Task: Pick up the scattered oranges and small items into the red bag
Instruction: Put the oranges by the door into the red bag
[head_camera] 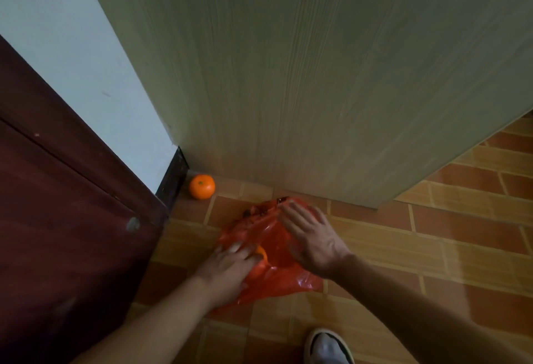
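Note:
A red plastic bag (266, 236) lies crumpled on the tiled floor in front of a wooden panel. My left hand (227, 270) rests on the bag's near left side, fingers curled around an orange (262, 252) that only partly shows at the bag's mouth. My right hand (310, 234) lies flat over the bag's right side with fingers spread, holding nothing. A second orange (202, 186) sits loose on the floor in the corner, apart from the bag and up to its left.
A pale wood-grain panel (317, 75) stands upright right behind the bag. A dark red door (57, 190) and a white wall with black skirting (173, 176) close off the left. My shoe (327, 346) is at the bottom edge.

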